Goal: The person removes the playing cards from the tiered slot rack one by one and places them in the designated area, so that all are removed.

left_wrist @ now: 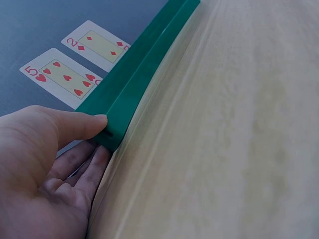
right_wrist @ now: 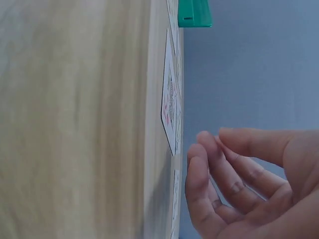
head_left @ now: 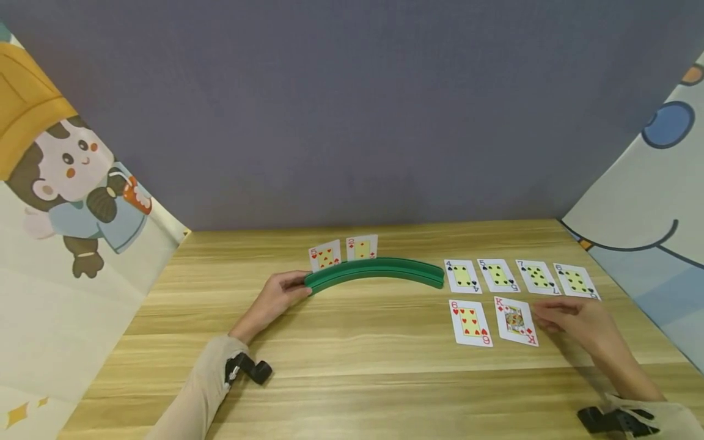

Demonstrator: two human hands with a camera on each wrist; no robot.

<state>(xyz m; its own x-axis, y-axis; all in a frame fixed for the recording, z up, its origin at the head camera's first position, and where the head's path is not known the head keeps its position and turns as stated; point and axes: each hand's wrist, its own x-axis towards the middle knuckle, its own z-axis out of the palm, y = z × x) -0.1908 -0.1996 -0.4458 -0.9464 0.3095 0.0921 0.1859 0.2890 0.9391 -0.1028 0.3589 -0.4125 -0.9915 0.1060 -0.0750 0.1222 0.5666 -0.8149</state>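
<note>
A curved green card holder (head_left: 379, 266) lies on the wooden table. My left hand (head_left: 280, 297) pinches its left end, thumb on top and fingers beneath in the left wrist view. In its slot stand the five of hearts (head_left: 326, 256) and the two of diamonds (head_left: 362, 248), both leaning back. My right hand (head_left: 577, 321) hovers just right of the king of diamonds (head_left: 517, 321), with its fingers loosely bent and nothing between them. The six of hearts (head_left: 471, 323) lies face up to the left of the king.
Behind these two cards runs a row of spades: the four (head_left: 462, 277), five (head_left: 498, 276), seven (head_left: 538, 278) and six (head_left: 575, 282). A grey partition (head_left: 363, 116) rises at the table's back edge. Printed cartoon panels flank both sides.
</note>
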